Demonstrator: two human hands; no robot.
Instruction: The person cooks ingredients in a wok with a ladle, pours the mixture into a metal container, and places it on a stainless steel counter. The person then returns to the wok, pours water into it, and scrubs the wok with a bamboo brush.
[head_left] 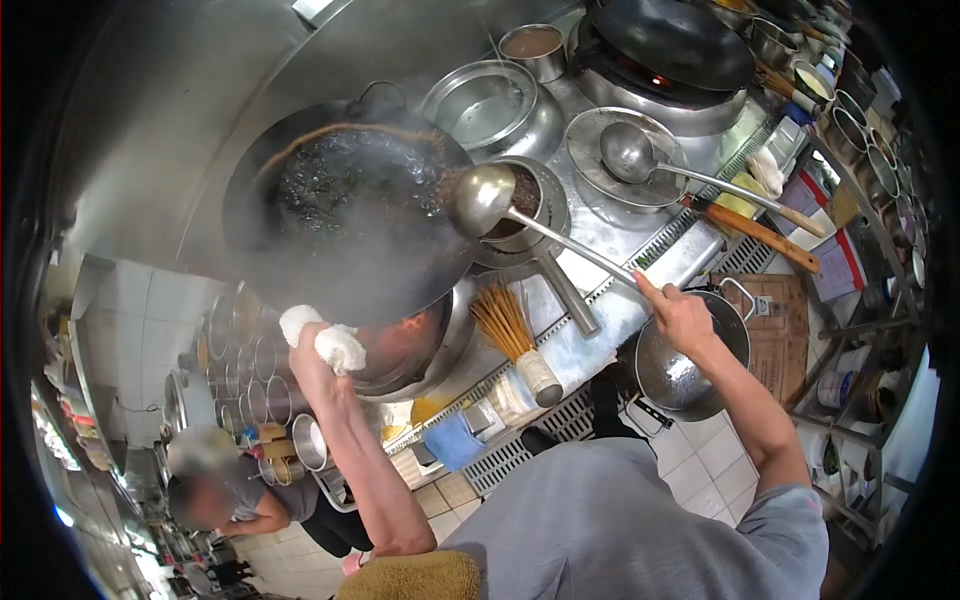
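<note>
A large black wok (350,250), steaming, tilts over the burner with dark bubbling liquid in it. At its near rim my left hand (318,365) is closed round a folded white cloth (340,348); the wok's handle, if under the cloth, is hidden. My right hand (684,318) is closed on the shaft of a metal ladle (484,200), index finger stretched along it. The ladle's bowl is between the wok's right edge and a metal pot (555,205) with dark brown contents, partly covering that pot.
A bamboo brush (508,325) lies near the counter's front edge. Behind are a lidded-looking steel pot (480,105), a strainer (590,150) with a second ladle, and another wok (675,45) over a glowing burner. A co-worker (250,500) stands at lower left.
</note>
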